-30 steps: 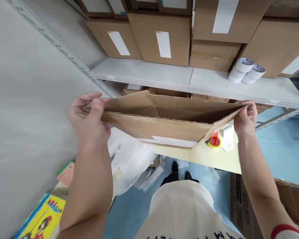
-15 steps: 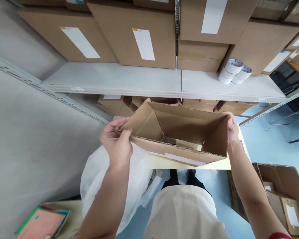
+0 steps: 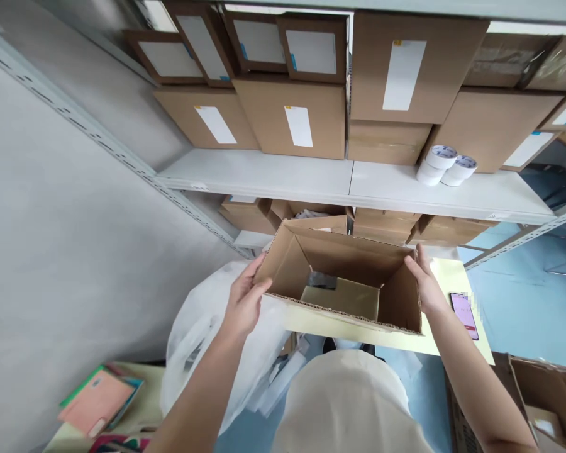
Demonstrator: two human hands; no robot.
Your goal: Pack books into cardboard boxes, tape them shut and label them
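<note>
An open-topped cardboard box (image 3: 349, 258) is held in front of me over a pale yellow tabletop (image 3: 446, 274). Its inside shows bare walls and a bottom with a strip of dark tape. My left hand (image 3: 246, 299) grips its left end, thumb on the near side and fingers behind. At the right end, my right hand (image 3: 424, 280) holds the corner, with the thumb over the top edge. A phone (image 3: 465, 316) with a lit pinkish screen lies on the tabletop, right of my right forearm.
Ahead, a grey metal shelf (image 3: 273, 171) carries labelled cardboard boxes and white tape rolls (image 3: 438, 165). A big white plastic bag (image 3: 202, 327) stands at left, with notebooks (image 3: 99, 402) beyond it. Another open carton (image 3: 547, 384) is at lower right.
The box has tilted so more of its bottom shows, and its left end has come inward with my left hand. My right thumb now lies over the edge. The view has shifted, revealing the phone.
</note>
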